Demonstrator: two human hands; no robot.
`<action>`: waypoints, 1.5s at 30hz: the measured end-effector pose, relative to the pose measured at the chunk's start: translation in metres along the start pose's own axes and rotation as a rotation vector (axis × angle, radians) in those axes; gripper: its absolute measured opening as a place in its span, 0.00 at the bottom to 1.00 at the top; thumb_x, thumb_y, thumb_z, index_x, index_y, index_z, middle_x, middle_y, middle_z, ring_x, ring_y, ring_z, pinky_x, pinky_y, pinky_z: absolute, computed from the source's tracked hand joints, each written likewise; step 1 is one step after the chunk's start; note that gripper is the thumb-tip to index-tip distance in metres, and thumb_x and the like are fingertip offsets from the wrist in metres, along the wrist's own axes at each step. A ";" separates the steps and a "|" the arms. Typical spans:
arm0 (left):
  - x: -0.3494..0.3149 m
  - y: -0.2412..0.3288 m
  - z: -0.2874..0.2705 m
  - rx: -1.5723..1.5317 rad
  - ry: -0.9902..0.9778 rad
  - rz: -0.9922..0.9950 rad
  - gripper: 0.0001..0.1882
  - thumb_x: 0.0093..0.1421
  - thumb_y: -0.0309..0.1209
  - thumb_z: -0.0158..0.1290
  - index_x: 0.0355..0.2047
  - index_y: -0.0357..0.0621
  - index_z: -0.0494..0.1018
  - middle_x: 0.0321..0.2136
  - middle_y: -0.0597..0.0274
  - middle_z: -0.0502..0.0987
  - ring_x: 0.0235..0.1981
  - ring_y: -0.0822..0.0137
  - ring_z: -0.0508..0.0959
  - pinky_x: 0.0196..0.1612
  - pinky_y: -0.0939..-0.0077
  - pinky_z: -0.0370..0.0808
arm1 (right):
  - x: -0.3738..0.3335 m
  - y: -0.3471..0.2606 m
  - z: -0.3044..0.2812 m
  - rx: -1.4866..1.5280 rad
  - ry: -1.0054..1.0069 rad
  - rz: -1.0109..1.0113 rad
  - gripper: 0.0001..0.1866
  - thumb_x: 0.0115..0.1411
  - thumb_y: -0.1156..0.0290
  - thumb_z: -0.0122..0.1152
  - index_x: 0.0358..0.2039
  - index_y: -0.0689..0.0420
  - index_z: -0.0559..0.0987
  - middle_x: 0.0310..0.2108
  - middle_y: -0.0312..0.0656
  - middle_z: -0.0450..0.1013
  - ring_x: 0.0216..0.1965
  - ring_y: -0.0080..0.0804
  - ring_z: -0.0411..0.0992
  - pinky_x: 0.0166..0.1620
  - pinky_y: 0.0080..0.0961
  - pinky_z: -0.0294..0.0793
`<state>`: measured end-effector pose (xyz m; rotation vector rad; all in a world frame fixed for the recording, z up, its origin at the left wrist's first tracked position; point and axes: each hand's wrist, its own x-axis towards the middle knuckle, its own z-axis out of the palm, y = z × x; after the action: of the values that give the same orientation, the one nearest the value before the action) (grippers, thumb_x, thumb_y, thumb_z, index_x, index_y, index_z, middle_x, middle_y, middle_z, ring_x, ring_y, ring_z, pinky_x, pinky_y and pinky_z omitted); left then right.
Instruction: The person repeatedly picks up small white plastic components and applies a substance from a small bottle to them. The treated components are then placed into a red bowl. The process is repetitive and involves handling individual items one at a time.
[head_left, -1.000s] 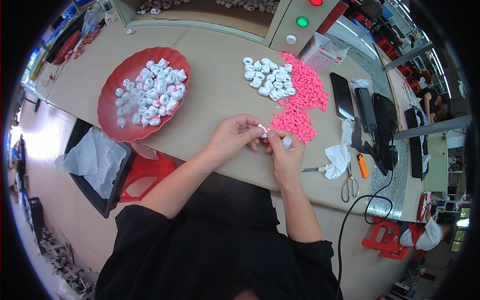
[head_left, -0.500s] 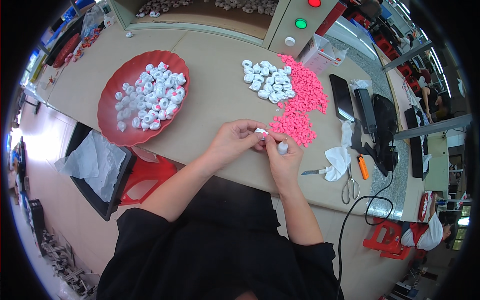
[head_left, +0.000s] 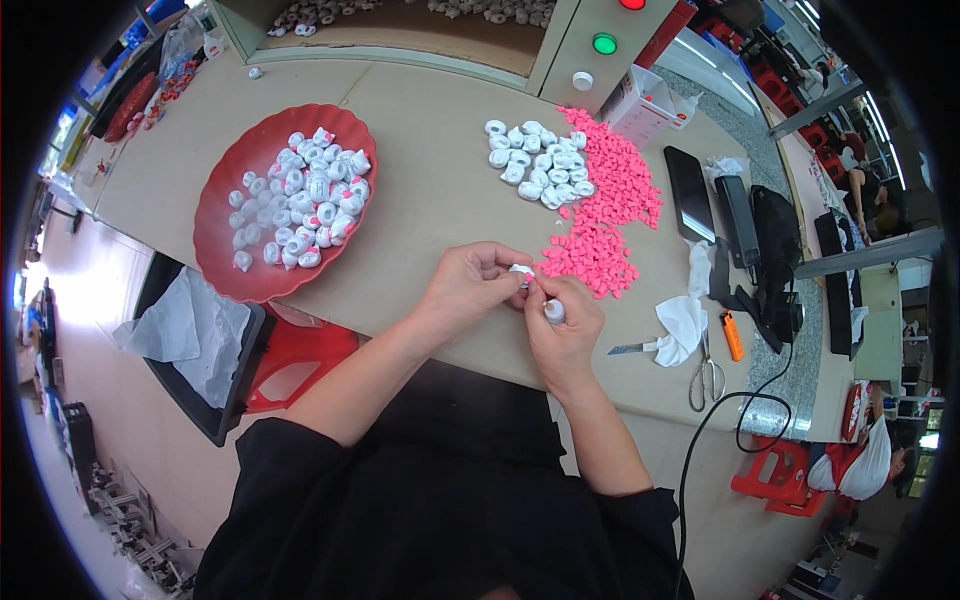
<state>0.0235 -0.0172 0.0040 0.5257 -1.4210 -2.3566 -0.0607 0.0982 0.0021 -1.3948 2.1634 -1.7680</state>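
Observation:
Over the table's near edge, my left hand (head_left: 468,290) pinches a small white figure piece (head_left: 521,270) with a pink spot between thumb and fingers. My right hand (head_left: 566,335) is closed against it, its fingertips meeting the piece. A small white bottle (head_left: 554,312) sticks out of the right hand's grip; most of it is hidden by the fingers. Just beyond the hands spreads a heap of tiny pink pieces (head_left: 610,190), with a cluster of white ring-like pieces (head_left: 540,165) at its left. To the left stands a red scalloped bowl (head_left: 225,205) holding many white pieces, several with pink parts.
At the right lie a black phone (head_left: 688,195), a crumpled tissue (head_left: 682,328), a craft knife (head_left: 630,349), scissors (head_left: 708,380) and an orange cutter (head_left: 733,337). A cabinet (head_left: 400,50) with lit buttons stands behind. A black cable (head_left: 690,470) hangs off the right edge.
My right hand has turned slightly, and the white bottle in it has shifted left and nearer to me. The left hand still pinches the white piece. The whole view has moved a little.

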 end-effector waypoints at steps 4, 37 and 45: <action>-0.001 0.001 0.000 0.000 0.003 -0.002 0.09 0.55 0.21 0.49 0.37 0.31 0.70 0.28 0.58 0.75 0.26 0.75 0.75 0.32 0.81 0.73 | 0.002 -0.005 0.003 -0.037 0.043 -0.040 0.07 0.46 0.83 0.57 0.29 0.63 0.76 0.21 0.41 0.70 0.23 0.29 0.68 0.27 0.22 0.65; 0.002 0.006 0.003 -0.006 0.021 -0.061 0.13 0.55 0.23 0.51 0.41 0.30 0.68 0.28 0.58 0.75 0.27 0.74 0.75 0.35 0.80 0.73 | 0.004 0.004 0.000 0.384 0.026 0.406 0.04 0.53 0.79 0.57 0.30 0.65 0.77 0.24 0.34 0.70 0.26 0.14 0.66 0.28 0.12 0.63; 0.004 0.005 0.003 0.000 0.020 -0.049 0.13 0.55 0.22 0.51 0.40 0.30 0.68 0.29 0.58 0.75 0.27 0.74 0.75 0.35 0.81 0.73 | 0.005 0.000 -0.001 0.319 0.027 0.376 0.04 0.52 0.80 0.56 0.29 0.64 0.77 0.24 0.36 0.71 0.24 0.16 0.66 0.28 0.14 0.63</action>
<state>0.0195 -0.0188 0.0093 0.5892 -1.4145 -2.3827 -0.0641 0.0961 0.0050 -0.8355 1.8850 -1.8766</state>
